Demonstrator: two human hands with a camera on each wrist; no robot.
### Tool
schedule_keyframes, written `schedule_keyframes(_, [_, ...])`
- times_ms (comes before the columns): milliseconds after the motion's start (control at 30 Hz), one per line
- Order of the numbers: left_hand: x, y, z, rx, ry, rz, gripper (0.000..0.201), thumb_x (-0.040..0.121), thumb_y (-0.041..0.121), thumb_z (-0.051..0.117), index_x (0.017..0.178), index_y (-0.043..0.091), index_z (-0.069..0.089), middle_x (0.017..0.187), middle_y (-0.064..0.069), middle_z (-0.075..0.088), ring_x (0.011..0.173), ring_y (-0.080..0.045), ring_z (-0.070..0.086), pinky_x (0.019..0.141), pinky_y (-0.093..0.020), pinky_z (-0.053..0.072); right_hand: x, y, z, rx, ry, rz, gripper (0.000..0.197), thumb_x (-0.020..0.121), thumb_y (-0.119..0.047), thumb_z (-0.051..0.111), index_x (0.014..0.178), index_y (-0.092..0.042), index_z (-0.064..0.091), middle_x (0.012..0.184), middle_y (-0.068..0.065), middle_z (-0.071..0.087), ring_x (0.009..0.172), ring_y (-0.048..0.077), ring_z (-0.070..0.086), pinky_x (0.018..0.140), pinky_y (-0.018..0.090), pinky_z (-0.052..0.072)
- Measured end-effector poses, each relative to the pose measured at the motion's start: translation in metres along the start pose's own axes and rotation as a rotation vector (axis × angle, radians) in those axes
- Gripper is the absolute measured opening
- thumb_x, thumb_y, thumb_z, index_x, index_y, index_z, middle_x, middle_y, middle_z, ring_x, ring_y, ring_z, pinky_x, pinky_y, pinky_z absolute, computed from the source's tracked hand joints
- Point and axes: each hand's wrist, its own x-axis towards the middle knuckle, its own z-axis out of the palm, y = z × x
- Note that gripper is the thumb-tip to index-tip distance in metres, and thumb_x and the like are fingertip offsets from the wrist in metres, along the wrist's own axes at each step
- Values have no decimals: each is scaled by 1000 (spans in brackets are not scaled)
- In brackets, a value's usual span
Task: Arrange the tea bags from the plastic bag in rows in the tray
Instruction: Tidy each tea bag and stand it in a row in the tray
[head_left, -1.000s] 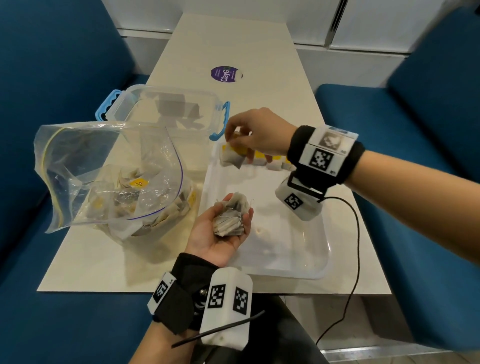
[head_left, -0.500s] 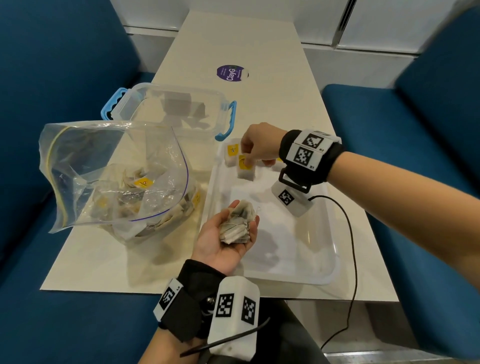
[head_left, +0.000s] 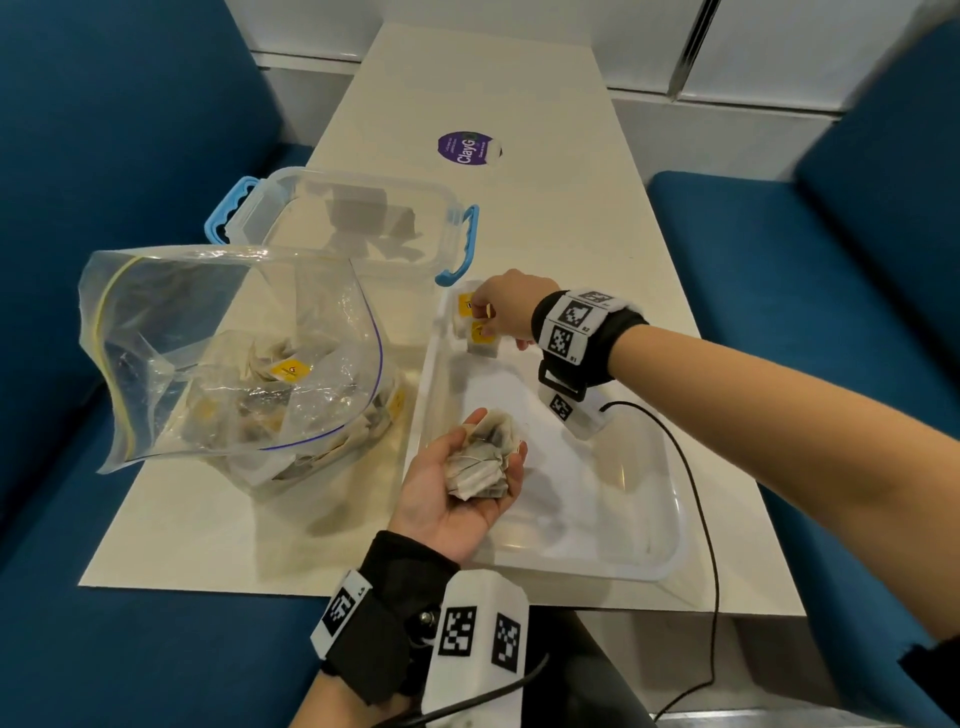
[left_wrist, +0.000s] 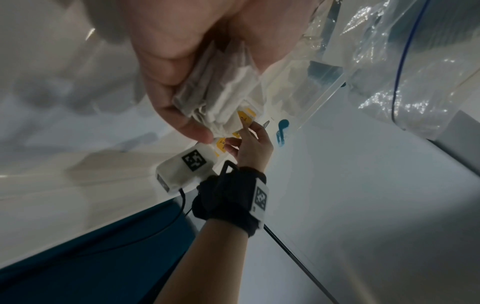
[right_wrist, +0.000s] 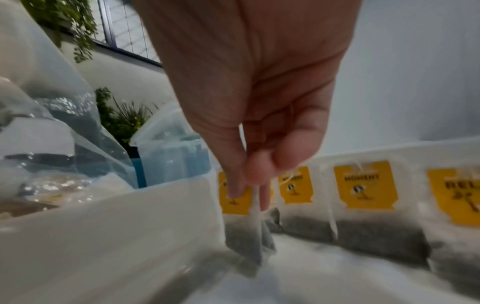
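Note:
The white tray (head_left: 649, 564) lies on the table at the right. At its far left corner my right hand (head_left: 506, 312) pinches a tea bag (right_wrist: 250, 232) by its top edge, the bag hanging down to the tray floor. Behind it several tea bags with yellow tags (right_wrist: 363, 185) stand in a row along the far wall. My left hand (head_left: 457, 493), palm up over the tray's near left edge, cups a bunch of tea bags (head_left: 480, 460); in the left wrist view its fingers curl round that bunch (left_wrist: 215, 98). The clear plastic bag (head_left: 234, 353) with more tea bags sits left of the tray.
A clear lidded box with blue handles (head_left: 363, 223) stands behind the plastic bag. A purple sticker (head_left: 467, 148) marks the far table. Blue benches (head_left: 831, 260) flank the table. A black cable (head_left: 696, 519) runs from my right wrist across the tray's right side.
My right hand has moved its tea bag left and down, to the tray's far left corner. The left hand has stayed put with its bunch.

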Motion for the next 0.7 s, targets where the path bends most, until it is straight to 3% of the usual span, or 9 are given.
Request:
schedule_keyframes(133, [-1,-1,0,7,-2,-2,22,95,18,44,101,9,64,96,-17,63,81,-34,60,56,-32,57,8,-3,6,5,9,-4,21,90,-20,57,111,-17,59,105,2,58,70,19,53,53,20,38])
schedule_keyframes(200, [-1,-2,-1,5,-6,-11,22,94,17,45,101,9,65,96,-18,63,81,-34,61,57,-32,57,13,-6,8,-2,19,8,21,90,-19,56,111,-18,59,112,3,59,74,20,55,60,23,43])
schedule_keyframes(300, [-2,-3,-2,8,-4,-20,22,94,17,47,99,9,67,92,-17,66,78,-35,63,57,-32,57,18,-8,9,-4,44,37,22,89,-15,54,111,-16,61,112,6,61,81,24,62,72,29,46])
schedule_keyframes(467, [-2,-4,-2,17,0,-24,21,93,16,48,97,9,67,93,-17,65,74,-34,64,57,-32,57,23,-10,11,-28,110,56,23,89,-17,55,111,-17,60,113,5,60,95,25,59,74,29,41])
schedule_keyframes(700, [-2,-3,-1,7,-2,-34,23,93,17,47,98,9,67,96,-17,65,79,-34,62,57,-32,57,29,-10,14,-41,168,73,17,88,-17,54,104,-16,61,109,6,59,82,22,51,74,32,43])
